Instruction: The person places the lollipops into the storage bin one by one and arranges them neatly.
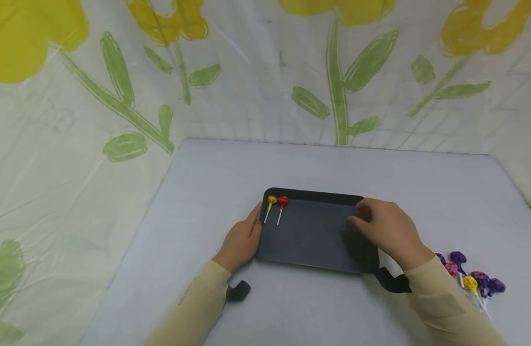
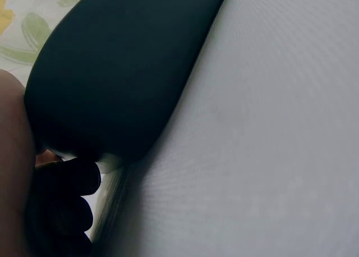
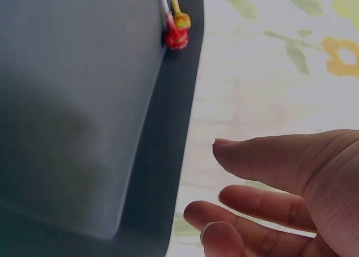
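Note:
A dark grey rectangular tray (image 1: 308, 235) is at the middle of the table in the head view. In its back left corner lie a yellow lollipop (image 1: 271, 199) and a red lollipop (image 1: 283, 201), side by side with their sticks toward the front. My left hand (image 1: 241, 242) grips the tray's left side; in the left wrist view its curled fingers (image 2: 67, 212) show at the tray's edge. Over the back right corner is my right hand (image 1: 388, 228), thumb and fingers apart. The right wrist view shows nothing between them, with the tray rim (image 3: 168, 122) beside the fingertips.
Several wrapped lollipops (image 1: 479, 278), purple, red and yellow, lie in a pile on the right of the white table (image 1: 230, 173), partly behind the right sleeve. Dark straps (image 1: 238, 291) hang at both wrists. A flowered cloth (image 1: 256, 96) stands behind the table.

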### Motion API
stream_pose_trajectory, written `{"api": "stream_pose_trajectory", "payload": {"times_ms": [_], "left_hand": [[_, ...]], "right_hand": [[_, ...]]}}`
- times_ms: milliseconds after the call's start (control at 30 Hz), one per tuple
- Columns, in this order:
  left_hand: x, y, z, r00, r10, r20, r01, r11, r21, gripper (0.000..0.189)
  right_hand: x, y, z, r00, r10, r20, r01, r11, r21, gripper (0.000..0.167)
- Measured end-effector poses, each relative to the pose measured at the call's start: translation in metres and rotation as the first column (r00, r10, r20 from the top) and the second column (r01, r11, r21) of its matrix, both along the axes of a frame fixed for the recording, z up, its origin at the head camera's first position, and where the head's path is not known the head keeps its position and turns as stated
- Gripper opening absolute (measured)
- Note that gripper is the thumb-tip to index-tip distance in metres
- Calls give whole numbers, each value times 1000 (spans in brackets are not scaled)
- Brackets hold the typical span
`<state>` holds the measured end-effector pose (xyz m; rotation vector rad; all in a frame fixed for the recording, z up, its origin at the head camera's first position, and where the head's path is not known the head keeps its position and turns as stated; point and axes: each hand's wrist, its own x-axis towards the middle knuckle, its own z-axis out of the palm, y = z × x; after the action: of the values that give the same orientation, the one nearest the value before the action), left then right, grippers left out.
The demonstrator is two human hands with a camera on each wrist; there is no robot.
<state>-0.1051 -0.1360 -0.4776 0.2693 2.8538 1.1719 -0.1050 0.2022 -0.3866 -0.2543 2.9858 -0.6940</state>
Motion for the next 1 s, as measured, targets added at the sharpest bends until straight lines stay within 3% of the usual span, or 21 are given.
{"api": "stream_pose_trajectory", "payload": {"times_ms": [433,1000], "left_hand": [[0,1,1,1000,-1,-1,1,1000,-1,56],[0,-1,1,1000,7,11,-7,1000,-3,56]], "right_hand": [[15,31,-6,997,-56,46,55,998,27,38],[38,50,-15,994,-101,48,99,994,49,36]]}}
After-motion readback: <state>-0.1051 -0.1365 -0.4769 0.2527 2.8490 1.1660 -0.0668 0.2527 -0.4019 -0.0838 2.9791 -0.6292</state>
